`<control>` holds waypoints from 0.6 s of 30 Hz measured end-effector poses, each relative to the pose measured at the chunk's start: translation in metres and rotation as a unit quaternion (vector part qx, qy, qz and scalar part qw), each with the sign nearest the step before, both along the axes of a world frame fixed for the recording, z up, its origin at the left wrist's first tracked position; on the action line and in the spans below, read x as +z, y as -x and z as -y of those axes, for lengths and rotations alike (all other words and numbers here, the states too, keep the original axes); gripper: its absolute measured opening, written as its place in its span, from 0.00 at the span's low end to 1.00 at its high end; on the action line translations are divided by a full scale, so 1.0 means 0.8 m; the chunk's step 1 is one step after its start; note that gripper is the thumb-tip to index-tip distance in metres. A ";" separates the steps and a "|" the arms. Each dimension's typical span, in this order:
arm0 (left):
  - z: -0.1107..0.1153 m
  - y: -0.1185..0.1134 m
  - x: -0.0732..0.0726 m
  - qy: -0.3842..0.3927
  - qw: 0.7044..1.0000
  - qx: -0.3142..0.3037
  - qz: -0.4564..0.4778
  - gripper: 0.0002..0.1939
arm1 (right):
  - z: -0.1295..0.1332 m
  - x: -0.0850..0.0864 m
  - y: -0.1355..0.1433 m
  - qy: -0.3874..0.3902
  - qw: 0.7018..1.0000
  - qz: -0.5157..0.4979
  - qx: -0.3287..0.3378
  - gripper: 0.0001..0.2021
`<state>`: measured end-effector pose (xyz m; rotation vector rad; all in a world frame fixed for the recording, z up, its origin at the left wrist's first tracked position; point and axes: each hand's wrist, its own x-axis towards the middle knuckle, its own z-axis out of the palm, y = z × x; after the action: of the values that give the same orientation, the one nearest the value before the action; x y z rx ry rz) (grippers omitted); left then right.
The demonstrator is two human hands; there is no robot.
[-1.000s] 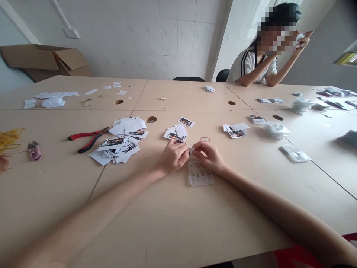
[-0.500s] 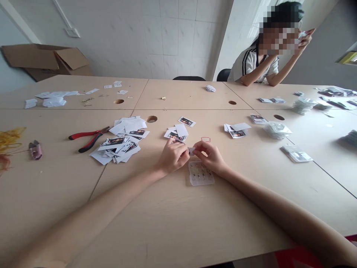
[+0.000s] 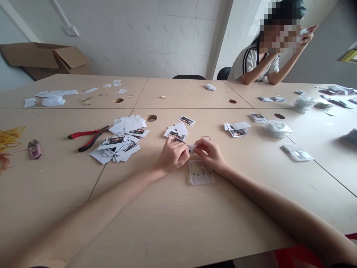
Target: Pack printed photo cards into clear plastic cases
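Between my two hands is a small white card (image 3: 191, 149) with a dark mark on it. My left hand (image 3: 173, 154) is closed on the card's left side, and my right hand (image 3: 208, 153) pinches its right edge. Just below them lies a clear plastic box (image 3: 202, 179) with several small gold-coloured pieces in its compartments. A red rectangular outline (image 3: 205, 138) lies beyond my right hand. Behind my left hand is a small pile of photo cards (image 3: 178, 130), with a single photo card (image 3: 186, 120) above it.
Left are a heap of photo cards (image 3: 119, 147), red-handled pliers (image 3: 89, 137), small cutters (image 3: 35, 149) and yellow strands (image 3: 11, 138). To the right are more cards (image 3: 237, 129) and clear packets (image 3: 279, 129). Across the table a person (image 3: 259, 63) leans on their elbows. A cardboard box (image 3: 44, 59) stands behind.
The small card between my hands has tilted a little and now shows a dark mark. Both hands keep nearly the same place, and the view has shifted slightly.
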<state>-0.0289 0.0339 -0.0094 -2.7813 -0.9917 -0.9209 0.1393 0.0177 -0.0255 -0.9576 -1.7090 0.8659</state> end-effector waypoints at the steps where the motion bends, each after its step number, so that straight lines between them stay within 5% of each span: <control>1: 0.000 0.000 0.000 0.000 1.000 0.001 0.001 0.11 | 0.000 0.000 0.000 0.001 1.000 -0.002 0.001 0.01; 18: -0.001 -0.001 -0.001 -0.012 1.000 0.003 0.017 0.12 | 0.002 0.003 0.000 0.012 1.000 -0.009 -0.016 0.02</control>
<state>-0.0281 0.0344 -0.0106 -2.7504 -0.9868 -0.9768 0.1394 0.0160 -0.0232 -0.9871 -1.6673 0.8738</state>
